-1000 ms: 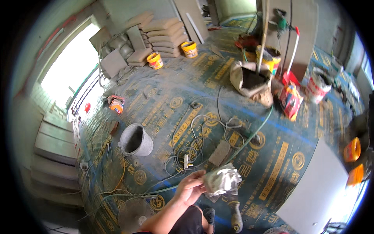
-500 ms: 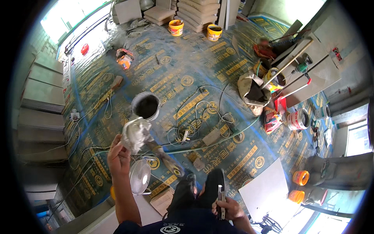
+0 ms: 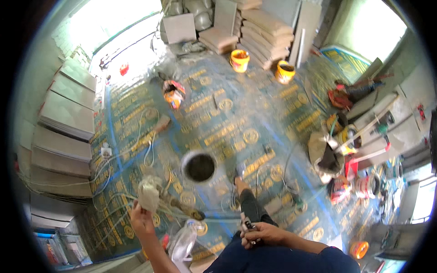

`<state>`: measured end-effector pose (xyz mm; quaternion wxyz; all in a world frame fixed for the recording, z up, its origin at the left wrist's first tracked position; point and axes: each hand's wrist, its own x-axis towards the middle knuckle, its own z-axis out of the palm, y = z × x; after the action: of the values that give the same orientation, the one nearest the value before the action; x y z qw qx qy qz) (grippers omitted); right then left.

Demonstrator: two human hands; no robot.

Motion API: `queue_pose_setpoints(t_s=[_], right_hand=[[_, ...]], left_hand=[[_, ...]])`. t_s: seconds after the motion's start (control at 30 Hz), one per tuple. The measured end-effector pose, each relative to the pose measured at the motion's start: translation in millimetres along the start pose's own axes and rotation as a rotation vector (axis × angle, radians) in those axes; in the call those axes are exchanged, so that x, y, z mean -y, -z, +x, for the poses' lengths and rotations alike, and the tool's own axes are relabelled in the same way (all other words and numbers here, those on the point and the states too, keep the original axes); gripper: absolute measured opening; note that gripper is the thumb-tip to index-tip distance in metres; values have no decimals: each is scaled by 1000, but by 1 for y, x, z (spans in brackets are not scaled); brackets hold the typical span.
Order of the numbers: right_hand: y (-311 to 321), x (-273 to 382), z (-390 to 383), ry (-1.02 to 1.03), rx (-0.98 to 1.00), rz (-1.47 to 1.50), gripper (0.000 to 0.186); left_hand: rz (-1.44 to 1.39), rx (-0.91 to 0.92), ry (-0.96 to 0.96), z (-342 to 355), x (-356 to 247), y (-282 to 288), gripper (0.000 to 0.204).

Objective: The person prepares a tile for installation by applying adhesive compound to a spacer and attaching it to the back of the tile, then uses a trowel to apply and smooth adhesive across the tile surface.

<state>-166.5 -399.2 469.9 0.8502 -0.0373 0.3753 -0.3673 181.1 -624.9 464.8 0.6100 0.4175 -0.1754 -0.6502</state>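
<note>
My left hand (image 3: 142, 218) is closed round the lower end of a crumpled white bundle (image 3: 148, 194), cloth or plastic, held up off the floor. Just beyond it, a bucket (image 3: 184, 167) with a pale rim and a dark inside stands on the floor. In front of my body, my right hand (image 3: 263, 234) grips a slim grey metal hand tool (image 3: 246, 224), whose kind is too blurred to tell. A white round fan (image 3: 184, 236) sits below the bundle, near my left forearm. One of my legs is stretched forward, its foot right of the bucket.
Cables (image 3: 145, 154) and a hose (image 3: 314, 195) trail over the printed floor sheet (image 3: 223, 123). Stacked boards (image 3: 68, 120) line the left wall. Yellow buckets (image 3: 239, 63) and piled sacks (image 3: 266, 34) stand far off. An open sack (image 3: 321, 152) and more buckets crowd the right.
My view has shifted and one leg has stepped forward. The bucket now sits nearer the middle, apart from the white bundle. Both hands keep their hold.
</note>
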Motion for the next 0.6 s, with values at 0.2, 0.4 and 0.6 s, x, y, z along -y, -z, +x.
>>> queue_pose_setpoints(t_s=[0.2,0.4,0.6], right_hand=[[-2,225,71,-15,135,-211,19],[-3,398,79,-69,-62,-19,17],[63,571,142,132,-132,25,20]], left_hand=[[1,-114,-60,129,35,-62,21],[-236,-220,-36,255,69,-173,21],[-308,-194,-10,403,98,-268,23]])
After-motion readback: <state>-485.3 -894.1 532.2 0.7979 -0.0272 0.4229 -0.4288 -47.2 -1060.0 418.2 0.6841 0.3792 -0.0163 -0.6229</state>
